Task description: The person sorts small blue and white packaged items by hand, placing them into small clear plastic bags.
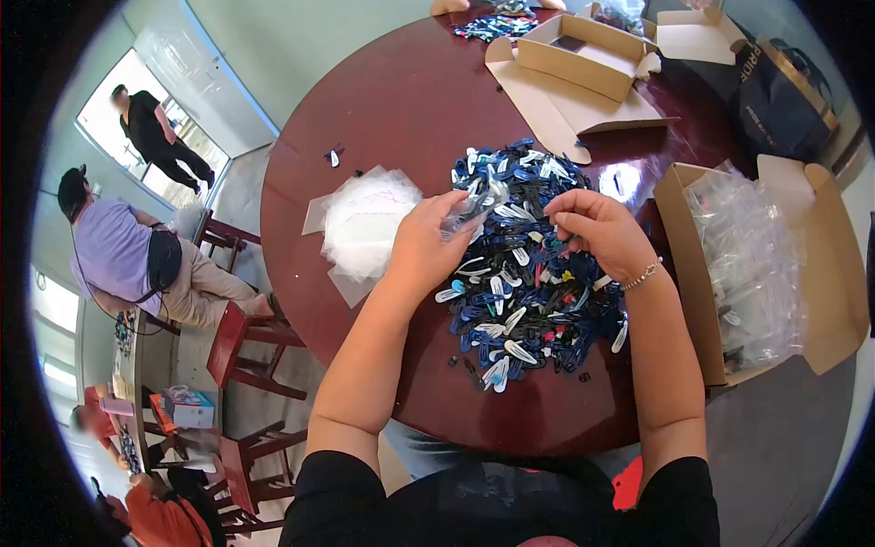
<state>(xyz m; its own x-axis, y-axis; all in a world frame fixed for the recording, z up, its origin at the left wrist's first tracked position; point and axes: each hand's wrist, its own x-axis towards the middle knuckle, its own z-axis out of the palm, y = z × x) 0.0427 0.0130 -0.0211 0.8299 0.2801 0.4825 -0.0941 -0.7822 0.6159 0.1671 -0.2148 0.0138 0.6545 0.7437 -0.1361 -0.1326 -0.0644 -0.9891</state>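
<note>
A large heap of snap hair clips (510, 273), mostly dark blue, black and white, lies on the round table in front of me. Over its upper left edge, my left hand (430, 239) grips a small clear plastic bag (485, 202). Above the right side of the heap is my right hand (602, 235), thumb and fingers pinched together. Whatever is between those fingertips is too small or too hidden to tell. A stack of flat clear bags (369, 219) lies left of my left hand.
An open cardboard box (679, 264) of filled clear bags (752, 264) stands at the right. Another cardboard box (579, 59) and a dark paper bag (784, 100) are at the back. Red stools (241, 351) and several people are to the left. Someone's hands show at the far table edge.
</note>
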